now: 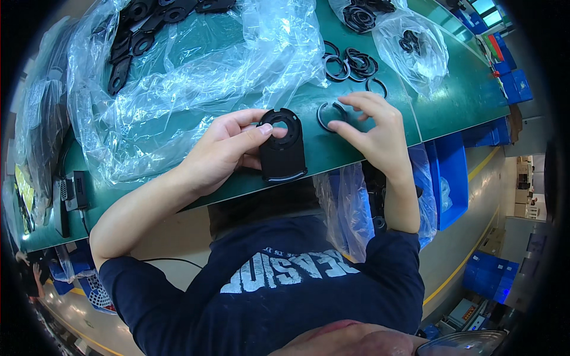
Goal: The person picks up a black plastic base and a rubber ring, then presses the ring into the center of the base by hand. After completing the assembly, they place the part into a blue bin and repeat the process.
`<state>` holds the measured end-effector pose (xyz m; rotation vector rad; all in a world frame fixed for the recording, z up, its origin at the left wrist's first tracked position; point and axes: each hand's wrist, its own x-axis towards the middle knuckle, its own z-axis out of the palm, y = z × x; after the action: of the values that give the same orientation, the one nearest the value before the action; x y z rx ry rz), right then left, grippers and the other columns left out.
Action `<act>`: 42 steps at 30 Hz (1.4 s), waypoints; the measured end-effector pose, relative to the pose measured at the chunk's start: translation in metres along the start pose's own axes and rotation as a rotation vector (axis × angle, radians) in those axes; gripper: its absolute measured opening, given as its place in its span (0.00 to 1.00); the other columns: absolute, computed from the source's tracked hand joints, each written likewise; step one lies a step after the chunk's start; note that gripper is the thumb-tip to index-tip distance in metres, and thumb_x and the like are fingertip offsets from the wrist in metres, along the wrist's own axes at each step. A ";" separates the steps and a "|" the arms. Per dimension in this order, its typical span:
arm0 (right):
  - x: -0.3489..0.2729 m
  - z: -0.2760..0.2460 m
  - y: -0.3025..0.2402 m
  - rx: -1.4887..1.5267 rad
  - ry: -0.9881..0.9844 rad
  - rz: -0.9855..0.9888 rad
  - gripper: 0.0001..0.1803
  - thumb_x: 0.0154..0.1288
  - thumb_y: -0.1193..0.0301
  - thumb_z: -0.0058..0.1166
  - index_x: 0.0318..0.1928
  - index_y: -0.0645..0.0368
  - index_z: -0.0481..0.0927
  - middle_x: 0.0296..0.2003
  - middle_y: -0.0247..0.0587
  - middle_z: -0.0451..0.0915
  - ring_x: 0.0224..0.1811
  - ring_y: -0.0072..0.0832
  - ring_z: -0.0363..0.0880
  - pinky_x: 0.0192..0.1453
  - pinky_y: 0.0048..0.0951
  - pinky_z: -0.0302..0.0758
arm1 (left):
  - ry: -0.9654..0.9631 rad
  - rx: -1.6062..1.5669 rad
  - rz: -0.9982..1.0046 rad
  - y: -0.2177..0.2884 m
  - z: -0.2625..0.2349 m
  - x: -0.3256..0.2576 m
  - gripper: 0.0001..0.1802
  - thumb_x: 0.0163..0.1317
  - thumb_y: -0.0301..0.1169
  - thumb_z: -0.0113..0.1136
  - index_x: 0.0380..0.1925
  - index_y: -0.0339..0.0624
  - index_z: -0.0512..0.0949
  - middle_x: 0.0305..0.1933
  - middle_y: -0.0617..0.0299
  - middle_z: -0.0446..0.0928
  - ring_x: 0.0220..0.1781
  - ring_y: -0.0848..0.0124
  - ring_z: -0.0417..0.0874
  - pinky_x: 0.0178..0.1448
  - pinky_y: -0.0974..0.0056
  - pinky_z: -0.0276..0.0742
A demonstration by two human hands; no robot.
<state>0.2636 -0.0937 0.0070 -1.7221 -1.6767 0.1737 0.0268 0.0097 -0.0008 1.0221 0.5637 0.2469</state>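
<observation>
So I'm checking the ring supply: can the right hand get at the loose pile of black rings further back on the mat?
Probably yes. The right hand already pinches one split ring, and the ring pile lies just beyond it on the green mat, with nothing between.

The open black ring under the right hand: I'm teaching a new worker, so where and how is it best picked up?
The open black ring lies flat on the green table. Probably pinch its thin band from above, thumb and forefinger across opposite sides, away from the gap, as the right hand does.
</observation>
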 end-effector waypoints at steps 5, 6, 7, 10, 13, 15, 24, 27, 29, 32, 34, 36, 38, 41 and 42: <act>-0.003 0.007 0.004 -0.077 -0.051 -0.075 0.22 0.43 0.70 0.67 0.41 0.67 0.79 0.39 0.49 0.80 0.44 0.42 0.77 0.49 0.35 0.73 | 0.012 0.016 0.023 -0.002 0.000 -0.001 0.21 0.66 0.35 0.50 0.55 0.37 0.66 0.47 0.63 0.78 0.41 0.78 0.80 0.41 0.74 0.77; -0.002 0.007 0.002 -0.075 -0.053 -0.075 0.22 0.43 0.70 0.67 0.41 0.67 0.79 0.39 0.49 0.80 0.44 0.42 0.77 0.49 0.35 0.73 | 0.015 0.014 0.022 -0.002 0.001 -0.001 0.21 0.66 0.35 0.50 0.55 0.37 0.66 0.47 0.63 0.78 0.41 0.78 0.80 0.41 0.74 0.77; 0.000 0.006 0.000 -0.066 -0.063 -0.037 0.23 0.43 0.71 0.66 0.42 0.67 0.79 0.39 0.48 0.80 0.43 0.41 0.77 0.48 0.34 0.73 | 0.027 0.035 0.030 -0.002 0.002 -0.001 0.21 0.66 0.35 0.50 0.56 0.37 0.66 0.48 0.63 0.78 0.41 0.78 0.80 0.41 0.74 0.76; 0.003 0.010 -0.004 -0.035 -0.061 0.010 0.25 0.42 0.72 0.66 0.44 0.66 0.78 0.39 0.48 0.80 0.41 0.39 0.78 0.46 0.33 0.74 | 0.041 0.056 0.037 -0.002 0.001 -0.001 0.19 0.66 0.34 0.50 0.54 0.38 0.67 0.47 0.62 0.78 0.41 0.78 0.80 0.40 0.74 0.77; 0.003 0.013 -0.002 0.049 -0.037 0.018 0.28 0.41 0.73 0.66 0.48 0.66 0.76 0.38 0.48 0.80 0.40 0.35 0.79 0.46 0.31 0.75 | 0.040 0.037 0.039 -0.002 0.003 -0.001 0.18 0.66 0.34 0.51 0.53 0.39 0.68 0.46 0.63 0.78 0.40 0.79 0.80 0.39 0.75 0.77; 0.003 0.016 -0.003 0.117 -0.028 0.014 0.30 0.40 0.74 0.66 0.50 0.65 0.75 0.38 0.47 0.80 0.40 0.33 0.79 0.47 0.29 0.75 | 0.046 0.021 0.040 -0.003 0.004 0.000 0.18 0.66 0.34 0.51 0.53 0.39 0.68 0.46 0.63 0.78 0.40 0.79 0.80 0.38 0.76 0.77; 0.002 0.031 -0.045 0.316 0.025 -0.161 0.30 0.39 0.77 0.66 0.50 0.66 0.75 0.41 0.48 0.79 0.43 0.37 0.79 0.48 0.31 0.75 | -0.018 -0.054 0.054 -0.004 -0.004 0.000 0.20 0.65 0.30 0.50 0.56 0.38 0.67 0.49 0.62 0.76 0.44 0.77 0.79 0.40 0.76 0.77; 0.000 0.036 -0.053 0.205 0.076 -0.246 0.30 0.38 0.78 0.66 0.48 0.66 0.76 0.40 0.49 0.79 0.42 0.41 0.78 0.47 0.33 0.75 | -0.066 -0.056 0.058 -0.005 -0.006 0.001 0.22 0.65 0.29 0.50 0.58 0.38 0.65 0.51 0.60 0.75 0.47 0.75 0.79 0.43 0.74 0.78; 0.000 0.040 -0.054 0.174 0.101 -0.283 0.30 0.37 0.78 0.66 0.48 0.66 0.76 0.40 0.49 0.79 0.43 0.42 0.77 0.47 0.34 0.74 | -0.086 -0.063 0.054 -0.007 -0.007 0.001 0.23 0.64 0.28 0.50 0.60 0.38 0.63 0.53 0.59 0.74 0.49 0.73 0.78 0.46 0.71 0.78; 0.001 0.043 -0.052 0.087 0.108 -0.343 0.31 0.37 0.80 0.66 0.48 0.67 0.76 0.42 0.48 0.79 0.43 0.40 0.78 0.48 0.32 0.74 | -0.113 -0.108 0.064 -0.008 -0.009 0.001 0.25 0.64 0.28 0.50 0.62 0.38 0.62 0.55 0.59 0.73 0.51 0.71 0.78 0.48 0.69 0.78; 0.001 0.044 -0.052 0.097 0.107 -0.315 0.29 0.37 0.80 0.66 0.47 0.67 0.77 0.42 0.49 0.79 0.43 0.40 0.78 0.48 0.32 0.74 | -0.113 -0.108 0.064 -0.007 -0.007 0.000 0.25 0.64 0.28 0.50 0.62 0.38 0.62 0.55 0.59 0.73 0.51 0.72 0.78 0.48 0.69 0.78; 0.001 0.044 -0.051 0.101 0.106 -0.313 0.29 0.37 0.80 0.66 0.47 0.66 0.77 0.42 0.49 0.79 0.43 0.40 0.78 0.48 0.33 0.74 | -0.110 -0.109 0.067 -0.007 -0.006 0.000 0.25 0.64 0.28 0.50 0.62 0.38 0.61 0.55 0.59 0.73 0.50 0.72 0.78 0.48 0.69 0.78; 0.000 0.044 -0.052 0.105 0.106 -0.309 0.29 0.36 0.80 0.66 0.46 0.66 0.77 0.41 0.49 0.79 0.43 0.40 0.78 0.48 0.33 0.74 | -0.065 -0.006 0.081 -0.008 -0.006 0.000 0.25 0.64 0.29 0.51 0.61 0.38 0.63 0.54 0.60 0.74 0.48 0.75 0.78 0.47 0.72 0.78; -0.001 0.045 -0.053 0.106 0.129 -0.314 0.28 0.37 0.79 0.66 0.46 0.66 0.77 0.42 0.49 0.79 0.43 0.40 0.78 0.47 0.33 0.74 | -0.034 0.100 0.096 -0.006 -0.003 -0.002 0.22 0.65 0.31 0.51 0.59 0.39 0.66 0.51 0.63 0.76 0.45 0.78 0.78 0.44 0.74 0.77; -0.001 0.045 -0.052 0.093 0.129 -0.330 0.28 0.37 0.79 0.67 0.45 0.66 0.78 0.42 0.49 0.79 0.43 0.41 0.78 0.47 0.33 0.74 | -0.033 0.101 0.095 -0.007 -0.003 -0.002 0.22 0.65 0.31 0.51 0.59 0.39 0.66 0.51 0.63 0.76 0.45 0.78 0.78 0.44 0.74 0.77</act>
<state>0.1953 -0.0820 0.0028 -1.3369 -1.7978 -0.0133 0.0236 0.0077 -0.0070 1.1502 0.5023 0.2872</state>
